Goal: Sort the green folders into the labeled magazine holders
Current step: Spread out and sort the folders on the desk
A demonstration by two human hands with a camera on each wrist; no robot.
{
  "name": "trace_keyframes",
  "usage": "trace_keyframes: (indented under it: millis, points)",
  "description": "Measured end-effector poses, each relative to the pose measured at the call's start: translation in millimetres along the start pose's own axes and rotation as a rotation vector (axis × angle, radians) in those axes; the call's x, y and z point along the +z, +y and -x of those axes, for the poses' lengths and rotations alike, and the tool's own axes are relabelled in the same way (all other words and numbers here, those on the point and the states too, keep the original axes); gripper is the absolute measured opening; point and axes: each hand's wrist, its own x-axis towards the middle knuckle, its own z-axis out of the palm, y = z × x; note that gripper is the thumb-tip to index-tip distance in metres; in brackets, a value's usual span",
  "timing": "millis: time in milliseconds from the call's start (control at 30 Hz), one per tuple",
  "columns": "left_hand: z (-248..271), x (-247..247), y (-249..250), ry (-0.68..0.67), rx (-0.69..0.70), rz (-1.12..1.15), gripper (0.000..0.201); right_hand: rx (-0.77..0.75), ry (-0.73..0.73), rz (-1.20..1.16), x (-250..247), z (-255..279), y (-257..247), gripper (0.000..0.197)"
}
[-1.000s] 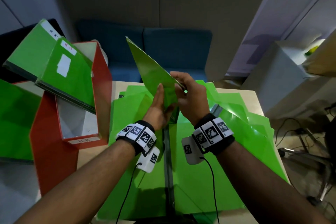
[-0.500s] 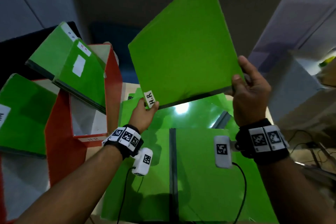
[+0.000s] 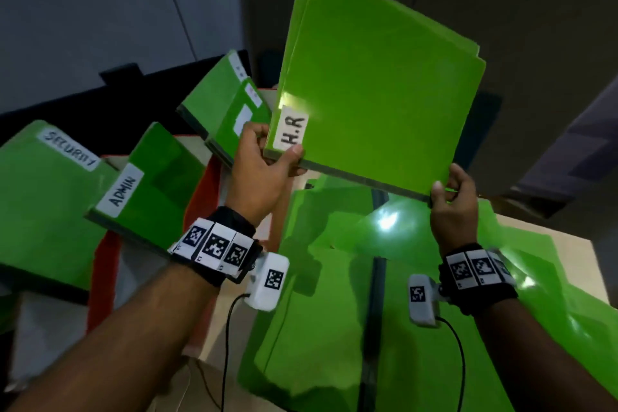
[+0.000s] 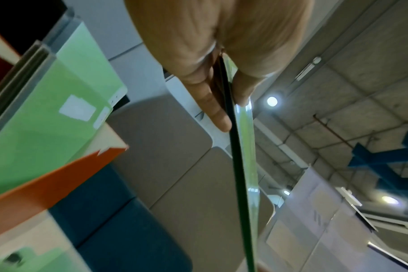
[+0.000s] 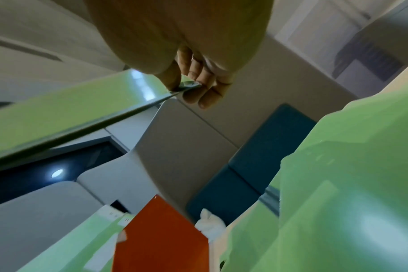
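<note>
Left hand (image 3: 264, 164) and right hand (image 3: 451, 197) each pinch a lower corner of the raised H.R folder (image 3: 374, 87) above the desk's folder pile (image 3: 384, 311). The head view alone shows its label; the left wrist view shows it edge-on.

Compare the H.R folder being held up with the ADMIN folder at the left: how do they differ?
The H.R folder is off every surface, the left hand pinching its labelled corner and the right hand its other lower corner; no hand touches the ADMIN folder, which stands in a red holder. The H.R folder's face is brightly lit, the ADMIN folder's darker. Both are green with a handwritten white label.
</note>
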Motion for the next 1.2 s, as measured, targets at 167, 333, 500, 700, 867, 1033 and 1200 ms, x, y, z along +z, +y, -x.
trace_keyframes:
  millis: [167,333,500,700,867,1033,1200]
  points:
    - [-8.7,-43.5,40.2,0.059,0.2,0.033,0.04,-0.026,-0.177,-0.04,74.1,3.9,-25.5,0.054]
    - [-22.7,-93.3,63.5,0.103,0.407,-0.199,0.058,-0.092,-0.381,0.015,150.7,15.0,-60.2,0.062]
    - [-39.7,-130.6,65.5,0.211,0.492,-0.431,0.057,-0.095,-0.549,0.017,213.3,35.2,-84.3,0.065]
    - [-59.9,-149.4,55.5,0.282,0.365,-0.533,0.053,-0.155,-0.72,0.151,256.0,51.8,-108.5,0.052]
    - [-77.6,-140.4,30.6,0.176,0.29,-0.602,0.052,-0.134,-0.847,-0.004,292.7,63.0,-125.3,0.059]
    - [-103.4,-129.0,-3.3,0.104,0.231,-0.602,0.058,-0.096,-0.769,-0.034,317.1,58.9,-136.9,0.055]
    - [-122.1,-120.6,-23.9,0.066,0.124,-0.589,0.062,-0.078,-0.801,0.038,334.0,49.7,-125.9,0.059]
